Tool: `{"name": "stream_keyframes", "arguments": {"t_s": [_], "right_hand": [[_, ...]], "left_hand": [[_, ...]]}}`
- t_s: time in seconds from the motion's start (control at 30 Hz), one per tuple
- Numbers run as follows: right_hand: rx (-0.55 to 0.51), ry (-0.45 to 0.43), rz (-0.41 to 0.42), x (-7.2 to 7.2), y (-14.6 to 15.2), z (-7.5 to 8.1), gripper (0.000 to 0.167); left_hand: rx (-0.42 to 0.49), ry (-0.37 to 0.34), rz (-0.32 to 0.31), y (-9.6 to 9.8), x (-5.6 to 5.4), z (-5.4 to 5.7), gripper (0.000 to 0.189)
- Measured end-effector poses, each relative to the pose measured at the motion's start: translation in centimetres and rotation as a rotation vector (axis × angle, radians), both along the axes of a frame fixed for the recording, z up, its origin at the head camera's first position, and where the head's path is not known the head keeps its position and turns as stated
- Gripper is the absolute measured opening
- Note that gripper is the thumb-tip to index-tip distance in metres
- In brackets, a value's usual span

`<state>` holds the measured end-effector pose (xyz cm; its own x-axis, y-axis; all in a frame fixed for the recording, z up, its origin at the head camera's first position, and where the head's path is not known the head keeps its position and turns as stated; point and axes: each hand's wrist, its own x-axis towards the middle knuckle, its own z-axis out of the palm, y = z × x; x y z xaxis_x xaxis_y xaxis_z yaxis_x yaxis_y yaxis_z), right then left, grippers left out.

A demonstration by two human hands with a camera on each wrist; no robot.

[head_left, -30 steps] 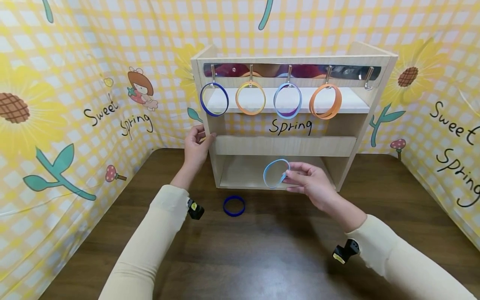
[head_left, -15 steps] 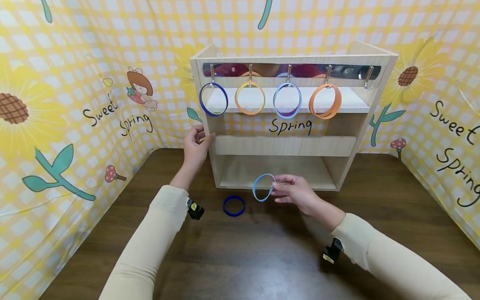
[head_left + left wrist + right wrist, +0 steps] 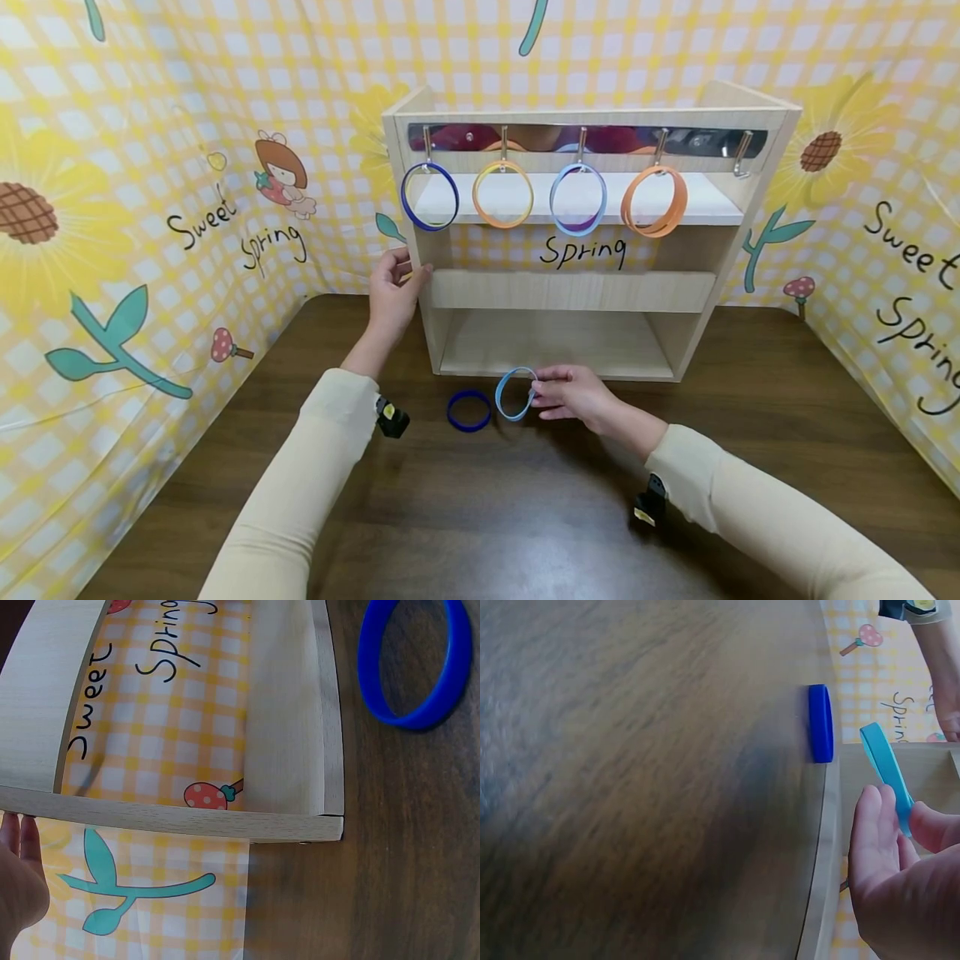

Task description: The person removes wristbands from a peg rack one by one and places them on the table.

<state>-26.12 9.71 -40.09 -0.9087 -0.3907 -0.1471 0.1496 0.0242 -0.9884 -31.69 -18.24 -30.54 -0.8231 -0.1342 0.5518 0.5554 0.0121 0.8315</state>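
Note:
My right hand (image 3: 576, 395) pinches a light blue wristband (image 3: 887, 766) between thumb and fingers. The band tilts low over the table, just in front of the shelf. Close to its left, a dark blue wristband (image 3: 468, 412) lies flat on the wood. My left hand (image 3: 392, 292) holds the left side panel of the small wooden shelf (image 3: 570, 292). In the left wrist view, fingertips (image 3: 28, 829) meet the outside of that panel. On the shelf's hooks hang a dark blue band (image 3: 430, 227), a yellow-orange band (image 3: 502, 225), light blue bands (image 3: 578, 232) and orange bands (image 3: 678, 204).
The rightmost hook (image 3: 741, 158) on the metal strip (image 3: 697, 140) carries no band. Checked floral cloth (image 3: 187, 125) surrounds the dark wooden table (image 3: 480, 517) behind and at both sides. A white board (image 3: 697, 200) lies inside the shelf's upper level.
My right hand has moved left and down with the light blue wristband, bringing it beside the dark blue one on the table. The left hand stays at the shelf's side.

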Motion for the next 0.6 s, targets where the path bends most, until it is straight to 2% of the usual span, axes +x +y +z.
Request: {"name": "stream_keyframes", "arguments": {"t_s": [0.6], "right_hand": [[0.057,-0.047,0.042,-0.8,-0.5,-1.3,0.041]], "left_hand": [[0.005,-0.016,0.002,0.1,0.0,0.1,0.038]]}}
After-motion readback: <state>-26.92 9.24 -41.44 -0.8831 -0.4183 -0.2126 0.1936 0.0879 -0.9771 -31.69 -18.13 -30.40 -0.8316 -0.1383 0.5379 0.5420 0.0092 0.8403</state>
